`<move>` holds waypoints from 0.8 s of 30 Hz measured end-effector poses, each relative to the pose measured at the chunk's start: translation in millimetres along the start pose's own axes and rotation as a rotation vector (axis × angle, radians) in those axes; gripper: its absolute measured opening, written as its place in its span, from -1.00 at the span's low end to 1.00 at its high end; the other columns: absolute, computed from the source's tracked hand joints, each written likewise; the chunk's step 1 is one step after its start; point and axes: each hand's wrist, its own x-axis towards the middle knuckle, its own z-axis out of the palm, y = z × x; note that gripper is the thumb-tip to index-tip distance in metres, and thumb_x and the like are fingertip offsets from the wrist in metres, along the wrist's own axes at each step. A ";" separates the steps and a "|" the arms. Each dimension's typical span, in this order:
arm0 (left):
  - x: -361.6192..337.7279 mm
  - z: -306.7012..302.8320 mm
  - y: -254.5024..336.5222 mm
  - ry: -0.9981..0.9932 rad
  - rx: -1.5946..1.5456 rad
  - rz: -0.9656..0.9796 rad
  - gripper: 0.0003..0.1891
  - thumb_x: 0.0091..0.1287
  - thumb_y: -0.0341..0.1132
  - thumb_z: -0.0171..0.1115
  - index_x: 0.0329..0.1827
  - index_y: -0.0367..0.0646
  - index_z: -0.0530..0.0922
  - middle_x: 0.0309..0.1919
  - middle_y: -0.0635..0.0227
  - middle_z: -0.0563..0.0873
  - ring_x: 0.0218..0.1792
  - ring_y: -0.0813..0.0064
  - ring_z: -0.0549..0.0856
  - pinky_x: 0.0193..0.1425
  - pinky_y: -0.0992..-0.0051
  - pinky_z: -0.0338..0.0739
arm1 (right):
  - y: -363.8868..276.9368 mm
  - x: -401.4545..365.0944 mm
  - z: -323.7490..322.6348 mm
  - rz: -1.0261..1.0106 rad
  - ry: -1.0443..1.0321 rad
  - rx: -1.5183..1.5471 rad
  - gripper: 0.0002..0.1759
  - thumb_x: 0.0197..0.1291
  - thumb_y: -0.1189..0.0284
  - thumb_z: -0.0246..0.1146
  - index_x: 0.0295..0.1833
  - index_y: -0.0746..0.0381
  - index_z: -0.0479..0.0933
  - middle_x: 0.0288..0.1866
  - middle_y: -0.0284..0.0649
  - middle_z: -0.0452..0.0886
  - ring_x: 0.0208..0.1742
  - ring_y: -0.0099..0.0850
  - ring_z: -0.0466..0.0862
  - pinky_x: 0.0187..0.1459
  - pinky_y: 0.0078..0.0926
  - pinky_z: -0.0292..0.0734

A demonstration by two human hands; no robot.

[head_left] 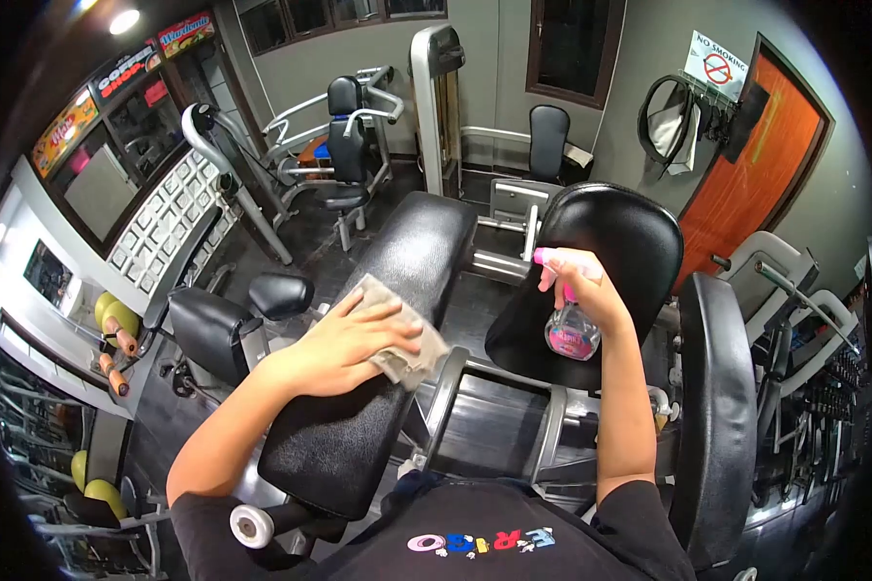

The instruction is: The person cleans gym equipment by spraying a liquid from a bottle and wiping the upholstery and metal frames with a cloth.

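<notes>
My left hand (354, 344) lies flat with its fingers spread on a grey-beige cloth (409, 360), pressing it against a long black padded bench (412, 242). The cloth sits across the middle of the pad and reaches over its right edge. In my right hand (586, 286) is a clear spray bottle (572, 334) with a pink trigger head and a pink label. The bottle is upright, in front of a black seat with a rounded backrest (620, 232).
A tall black pad (722, 416) stands close at my right. Smaller black pads (208, 329) are left of the bench. Metal frame bars (446, 397) run between bench and seat. Farther back are gym machines (344, 145), an orange door (756, 165) and a weight rack (833, 387).
</notes>
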 end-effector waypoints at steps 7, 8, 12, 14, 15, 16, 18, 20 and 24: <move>-60.0 -1.2 32.7 0.059 -0.379 -0.127 -0.64 0.41 -0.19 0.01 0.18 -0.02 0.60 0.19 0.50 0.67 0.44 0.34 0.41 0.58 0.10 -0.11 | 18.0 -25.4 2.3 0.013 -0.028 0.013 -0.61 0.35 0.14 0.14 -0.21 0.27 0.61 -0.43 -0.31 0.64 -0.60 -0.58 0.52 -0.51 -0.60 0.44; -61.5 0.1 33.4 0.080 -0.384 -0.128 -0.64 0.41 -0.19 0.01 0.18 -0.02 0.60 0.19 0.50 0.67 0.44 0.34 0.41 0.58 0.10 -0.11 | 24.2 -36.5 5.5 0.027 -0.034 0.048 -0.60 0.34 0.11 0.15 -0.25 0.26 0.61 -0.45 -0.32 0.63 -0.60 -0.58 0.52 -0.52 -0.59 0.44; -78.9 6.9 32.3 0.196 -0.509 -0.217 -0.57 0.38 -0.20 -0.09 0.16 -0.20 0.59 0.17 0.30 0.68 0.35 0.35 0.51 0.58 0.15 -0.06 | 55.5 -79.4 7.7 0.230 -0.049 0.056 -0.60 0.34 0.09 0.19 -0.22 0.24 0.65 -0.45 -0.33 0.62 -0.59 -0.59 0.51 -0.52 -0.60 0.42; -96.9 13.2 21.3 0.186 -0.589 -0.215 -0.55 0.32 -0.22 -0.05 0.18 -0.23 0.56 0.18 0.27 0.67 0.26 0.30 0.58 0.59 0.13 -0.09 | 66.7 -98.3 8.2 0.304 -0.025 0.048 -0.59 0.35 0.07 0.19 -0.18 0.23 0.66 -0.43 -0.33 0.63 -0.59 -0.58 0.51 -0.50 -0.61 0.42; -105.1 13.7 19.2 0.194 -0.544 -0.217 -0.53 0.28 -0.25 -0.02 0.22 -0.24 0.53 0.13 0.30 0.70 0.16 0.36 0.64 0.53 0.22 0.10 | 72.1 -108.3 10.3 0.319 -0.016 0.077 -0.59 0.35 0.06 0.19 -0.16 0.22 0.66 -0.42 -0.33 0.63 -0.57 -0.58 0.52 -0.49 -0.61 0.42; -112.1 8.9 25.5 0.195 -0.537 -0.226 -0.53 0.28 -0.25 -0.02 0.22 -0.24 0.53 0.13 0.30 0.70 0.16 0.36 0.64 0.53 0.22 0.10 | 77.3 -115.7 11.6 0.328 -0.005 0.105 -0.59 0.35 0.06 0.19 -0.14 0.22 0.66 -0.40 -0.33 0.63 -0.56 -0.57 0.52 -0.48 -0.60 0.43; -128.7 -3.0 42.8 0.307 -0.938 -0.615 -0.58 0.20 -0.41 0.07 0.14 -0.30 0.57 0.05 0.27 0.68 0.16 0.48 0.53 0.39 0.41 0.25 | 77.5 -123.9 13.5 0.374 -0.027 0.092 -0.60 0.35 0.09 0.20 -0.11 0.24 0.65 -0.39 -0.32 0.63 -0.50 -0.56 0.54 -0.46 -0.57 0.45; -150.2 16.3 26.0 0.376 -1.060 -0.598 -0.60 0.27 -0.36 0.12 0.15 -0.31 0.56 0.06 0.34 0.64 0.09 0.58 0.52 0.24 0.52 0.34 | 75.4 -128.0 19.5 0.350 -0.068 0.071 -0.62 0.35 0.13 0.20 -0.12 0.27 0.65 -0.39 -0.32 0.63 -0.51 -0.57 0.53 -0.45 -0.56 0.47; -151.1 23.5 14.3 1.028 -1.183 -0.688 -0.52 0.47 -0.12 0.14 0.32 -0.25 0.44 0.17 0.30 0.60 0.20 0.45 0.55 0.30 0.41 0.38 | 45.5 -124.1 37.8 0.236 -0.144 0.068 -0.68 0.36 0.23 0.17 -0.19 0.30 0.62 -0.41 -0.28 0.63 -0.58 -0.55 0.55 -0.48 -0.58 0.45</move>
